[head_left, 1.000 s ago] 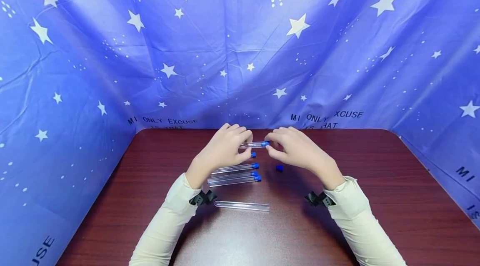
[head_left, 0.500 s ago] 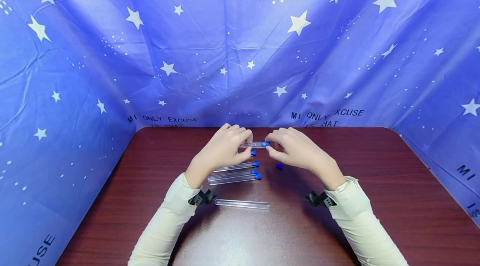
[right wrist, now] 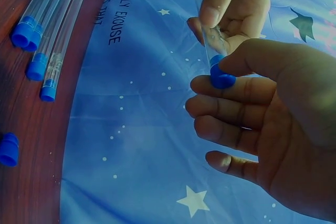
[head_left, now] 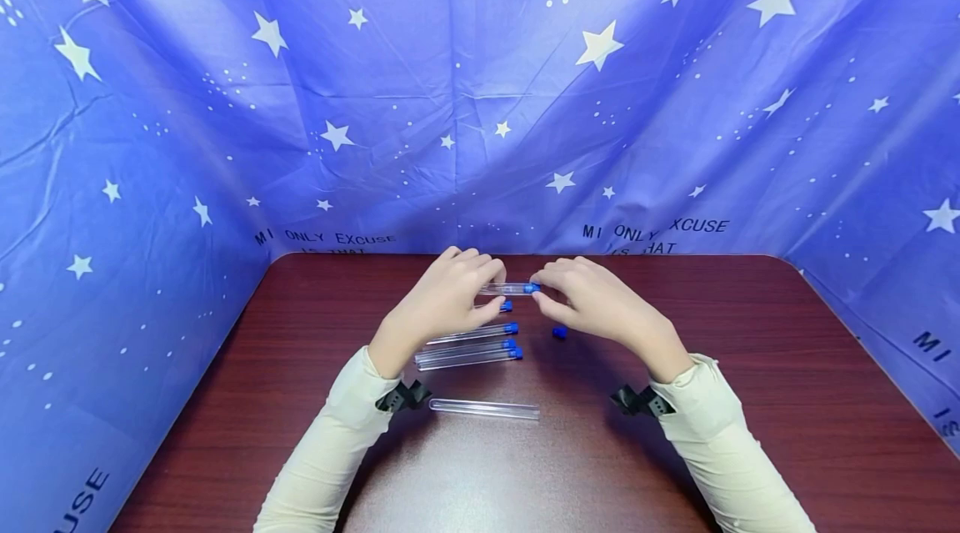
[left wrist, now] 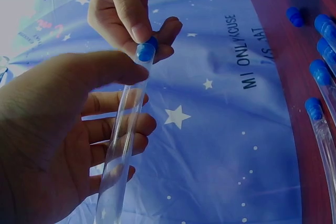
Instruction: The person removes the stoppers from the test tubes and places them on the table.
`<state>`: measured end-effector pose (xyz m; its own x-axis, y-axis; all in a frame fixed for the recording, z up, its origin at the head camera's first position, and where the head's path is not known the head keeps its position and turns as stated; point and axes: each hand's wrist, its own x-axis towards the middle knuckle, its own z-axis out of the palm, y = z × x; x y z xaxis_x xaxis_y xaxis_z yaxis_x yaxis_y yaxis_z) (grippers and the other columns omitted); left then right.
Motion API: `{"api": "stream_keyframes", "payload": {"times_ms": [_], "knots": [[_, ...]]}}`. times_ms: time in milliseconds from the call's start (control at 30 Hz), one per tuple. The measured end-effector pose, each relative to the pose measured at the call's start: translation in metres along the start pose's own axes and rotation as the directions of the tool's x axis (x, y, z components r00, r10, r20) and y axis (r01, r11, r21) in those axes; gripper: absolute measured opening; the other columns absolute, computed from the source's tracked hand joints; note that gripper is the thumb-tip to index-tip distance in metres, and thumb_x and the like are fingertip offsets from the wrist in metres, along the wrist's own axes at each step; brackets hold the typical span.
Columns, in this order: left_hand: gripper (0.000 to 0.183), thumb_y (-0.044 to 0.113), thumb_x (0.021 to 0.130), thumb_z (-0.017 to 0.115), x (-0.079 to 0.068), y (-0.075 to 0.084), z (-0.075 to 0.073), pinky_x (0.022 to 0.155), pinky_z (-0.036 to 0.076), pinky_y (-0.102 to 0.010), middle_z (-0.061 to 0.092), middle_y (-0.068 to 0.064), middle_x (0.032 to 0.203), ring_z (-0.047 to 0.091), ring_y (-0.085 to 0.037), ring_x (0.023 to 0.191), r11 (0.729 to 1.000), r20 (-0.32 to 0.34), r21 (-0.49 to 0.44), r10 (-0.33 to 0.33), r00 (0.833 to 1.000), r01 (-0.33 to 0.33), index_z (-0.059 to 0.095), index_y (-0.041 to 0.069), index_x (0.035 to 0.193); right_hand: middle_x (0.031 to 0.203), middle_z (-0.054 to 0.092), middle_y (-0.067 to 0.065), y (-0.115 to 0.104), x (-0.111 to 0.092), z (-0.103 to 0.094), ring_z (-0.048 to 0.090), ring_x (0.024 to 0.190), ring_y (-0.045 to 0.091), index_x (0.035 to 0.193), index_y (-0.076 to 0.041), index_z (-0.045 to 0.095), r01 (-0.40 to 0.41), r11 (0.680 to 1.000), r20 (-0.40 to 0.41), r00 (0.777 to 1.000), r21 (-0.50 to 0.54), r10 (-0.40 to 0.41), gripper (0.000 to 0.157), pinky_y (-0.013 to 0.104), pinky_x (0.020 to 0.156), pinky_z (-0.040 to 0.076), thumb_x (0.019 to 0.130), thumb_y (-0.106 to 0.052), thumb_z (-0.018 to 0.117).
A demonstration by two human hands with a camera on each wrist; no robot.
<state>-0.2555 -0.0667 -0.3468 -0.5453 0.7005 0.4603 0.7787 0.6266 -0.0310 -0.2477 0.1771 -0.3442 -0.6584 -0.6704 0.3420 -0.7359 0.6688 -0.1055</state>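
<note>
Staying nearly unmoved, the left hand [head_left: 450, 295] pinches a tube [left wrist: 118, 156] and the right hand [head_left: 603, 297] its blue cap [left wrist: 145, 51], thumb-and-finger grips keeping both joined.

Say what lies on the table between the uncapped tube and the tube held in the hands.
Four blue-capped tubes lie between them, as the head view shows; the loose blue cap sits off to their right.

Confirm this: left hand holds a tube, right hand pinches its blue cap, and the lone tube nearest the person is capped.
Capped is wrong: the head view shows the lone tube uncapped. The left hand, right hand and held tube are as stated.
</note>
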Motion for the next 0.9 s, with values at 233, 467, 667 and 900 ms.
{"api": "stream_keyframes", "payload": {"times_ms": [233,467,667,900], "knots": [[0.015,0.026,0.092,0.075,-0.0012,0.0014,-0.0042,0.076,0.041,-0.034,0.064,0.006,0.085,0.057,-0.015,0.082,1.000,0.024,-0.002,-0.007,1.000,0.007,0.063,0.017,0.094,0.079,0.062,-0.004,-0.0012,0.0000,0.0013,0.051,0.072,0.010,0.099,-0.008,0.072,-0.007,1.000,0.003,1.000,0.029,0.007,0.015,0.037,0.076,0.048,0.095,-0.019,0.063],[0.015,0.025,0.091,0.076,-0.0019,0.0020,-0.0066,0.078,0.042,-0.034,0.064,0.006,0.085,0.057,-0.015,0.083,1.000,0.004,-0.017,0.006,1.000,-0.006,0.063,0.017,0.093,0.076,0.060,-0.006,-0.0021,-0.0004,0.0023,0.048,0.068,0.006,0.097,-0.009,0.073,-0.014,0.999,0.013,1.000,0.047,0.013,0.013,0.034,0.074,0.045,0.093,-0.018,0.066],[0.014,0.024,0.091,0.076,-0.0015,0.0027,-0.0082,0.080,0.043,-0.033,0.063,0.006,0.084,0.056,-0.014,0.082,0.999,0.000,-0.034,0.007,1.000,-0.007,0.063,0.018,0.091,0.077,0.060,-0.007,-0.0022,-0.0011,0.0008,0.048,0.069,0.007,0.098,-0.008,0.074,-0.004,0.999,0.014,1.000,0.054,0.004,0.014,0.034,0.076,0.046,0.094,-0.017,0.065],[0.016,0.024,0.090,0.077,-0.0024,0.0016,-0.0080,0.080,0.042,-0.033,0.060,0.007,0.081,0.054,-0.012,0.079,0.999,-0.008,-0.037,0.003,1.000,-0.004,0.062,0.017,0.088,0.078,0.061,-0.008,-0.0028,-0.0013,0.0001,0.048,0.069,0.006,0.098,-0.008,0.074,0.011,0.998,0.011,1.000,0.059,-0.012,0.013,0.034,0.076,0.046,0.094,-0.016,0.065]]}}
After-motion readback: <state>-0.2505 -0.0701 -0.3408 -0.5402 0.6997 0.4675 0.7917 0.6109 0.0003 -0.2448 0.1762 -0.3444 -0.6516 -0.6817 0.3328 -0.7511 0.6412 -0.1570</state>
